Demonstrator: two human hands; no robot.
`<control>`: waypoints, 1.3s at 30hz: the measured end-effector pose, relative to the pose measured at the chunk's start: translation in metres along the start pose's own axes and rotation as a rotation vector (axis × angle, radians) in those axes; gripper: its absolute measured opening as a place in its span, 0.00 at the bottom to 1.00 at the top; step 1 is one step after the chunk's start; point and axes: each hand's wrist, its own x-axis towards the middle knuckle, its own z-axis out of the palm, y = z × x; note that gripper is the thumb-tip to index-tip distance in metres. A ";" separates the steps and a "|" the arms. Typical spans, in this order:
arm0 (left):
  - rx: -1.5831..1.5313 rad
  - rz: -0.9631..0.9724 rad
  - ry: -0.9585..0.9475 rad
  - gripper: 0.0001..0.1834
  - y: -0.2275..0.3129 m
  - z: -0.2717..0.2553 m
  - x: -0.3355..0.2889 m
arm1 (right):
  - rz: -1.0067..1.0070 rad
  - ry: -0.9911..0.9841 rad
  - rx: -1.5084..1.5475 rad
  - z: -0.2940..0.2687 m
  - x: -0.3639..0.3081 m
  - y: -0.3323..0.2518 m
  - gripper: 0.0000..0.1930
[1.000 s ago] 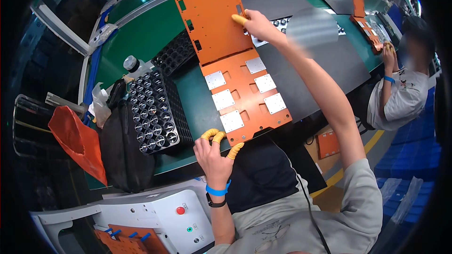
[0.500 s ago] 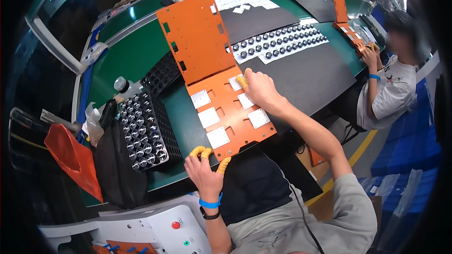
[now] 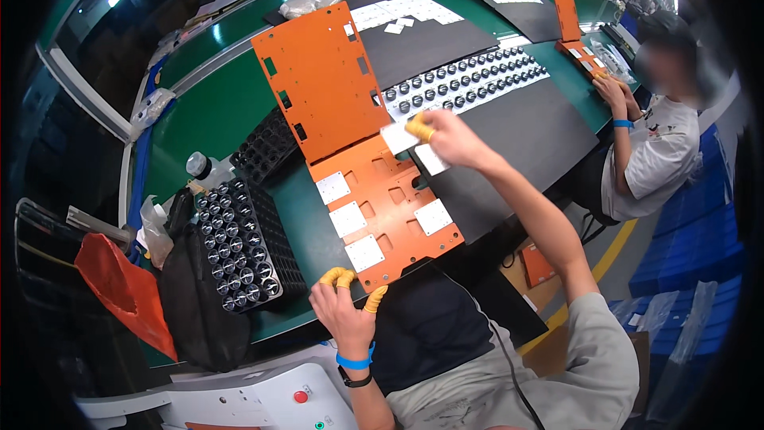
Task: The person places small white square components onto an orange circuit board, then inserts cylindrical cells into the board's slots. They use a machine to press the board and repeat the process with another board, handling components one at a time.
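Observation:
An orange hinged fixture (image 3: 398, 227) lies before me with its lid (image 3: 318, 84) standing up at the far side. Three white square plates sit in its left column, among them a plate (image 3: 348, 220), and one plate (image 3: 433, 216) sits at the right. My right hand (image 3: 450, 142), in yellow finger cots, is closed on a white plate (image 3: 397, 138) above the far right of the base. Beneath that hand a second white plate (image 3: 432, 159) is off its recess; its hold is partly hidden. My left hand (image 3: 344, 310) is at the near left corner, fingers curled, thumb apart.
Left of the fixture stands a black tray of round parts (image 3: 243, 247), with another black tray (image 3: 267, 143) behind. White sheets with rows of black knobs (image 3: 469, 78) lie on a dark board (image 3: 517, 143). A co-worker (image 3: 656, 127) works at the right.
My right hand has lifted two white plates from the right column, baring their recesses. My left hand stays by the near corner. The view has shifted slightly.

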 end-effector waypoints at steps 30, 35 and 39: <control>0.019 0.040 0.032 0.37 -0.008 0.006 0.002 | -0.267 0.054 -0.835 -0.075 -0.054 0.044 0.12; 0.019 0.031 0.029 0.38 -0.010 0.006 -0.001 | -0.479 0.157 -0.730 -0.055 -0.022 0.030 0.14; 0.015 0.033 0.030 0.38 -0.010 0.006 -0.001 | -0.538 0.175 -0.833 -0.048 0.006 0.045 0.14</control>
